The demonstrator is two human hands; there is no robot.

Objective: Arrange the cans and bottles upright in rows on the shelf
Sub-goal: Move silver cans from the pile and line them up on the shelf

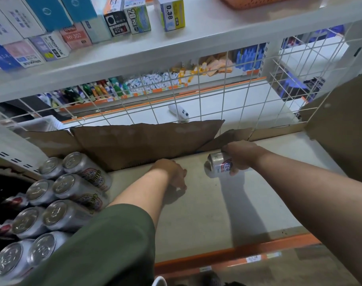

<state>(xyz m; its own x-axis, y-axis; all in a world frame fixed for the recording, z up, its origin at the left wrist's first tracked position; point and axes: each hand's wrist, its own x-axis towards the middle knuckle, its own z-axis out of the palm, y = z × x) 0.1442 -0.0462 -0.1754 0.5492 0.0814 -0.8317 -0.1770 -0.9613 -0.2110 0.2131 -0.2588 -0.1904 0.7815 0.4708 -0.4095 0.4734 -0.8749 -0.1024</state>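
Right hand [237, 159]: fingers wrapped round a silver can [217, 165], tipped on its side, top facing left, far on the shelf [196, 213].
Left hand [173, 172]: holds nothing, fingers loosely bent, tips down toward the shelf.
Upright cans [60, 188]: two rows at the left.
Writing: can labels blurred; upper boxes [173, 14] read "0.38", "HY-302".
Hidden: nearest cans cut off by a green sleeve [105, 244].

Eight silver cans [63, 183] at the left, two columns of four. A ninth can [218, 166] is in the right hand [240, 155], so nine in all (a few reddish ones further left are too cut off to count). Two hands, counting the left hand [173, 172]. One orange basket [258, 2] up top.
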